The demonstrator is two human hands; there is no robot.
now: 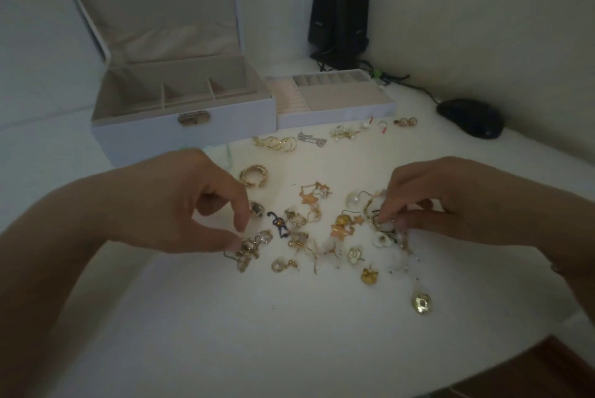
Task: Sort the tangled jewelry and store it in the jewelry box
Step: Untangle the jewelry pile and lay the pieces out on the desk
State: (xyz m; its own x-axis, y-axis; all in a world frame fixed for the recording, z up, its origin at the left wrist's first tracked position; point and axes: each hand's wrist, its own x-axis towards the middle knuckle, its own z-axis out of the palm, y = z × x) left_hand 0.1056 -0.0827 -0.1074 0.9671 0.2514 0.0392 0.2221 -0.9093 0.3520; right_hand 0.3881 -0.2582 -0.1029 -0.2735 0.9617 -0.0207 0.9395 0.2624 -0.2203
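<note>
Two bare forearms reach in from the lower corners toward the middle of the frame. The left hand (180, 201) has its back facing up, wrist bent slightly, thumb and forefinger curved toward each other with their tips close together — the other fingers (222, 195) curl loosely behind. The right hand (450, 201) mirrors it from the other side, back upward, its fingers bunched and pointing left and downward — tips drawn tightly together in a pinch.
</note>
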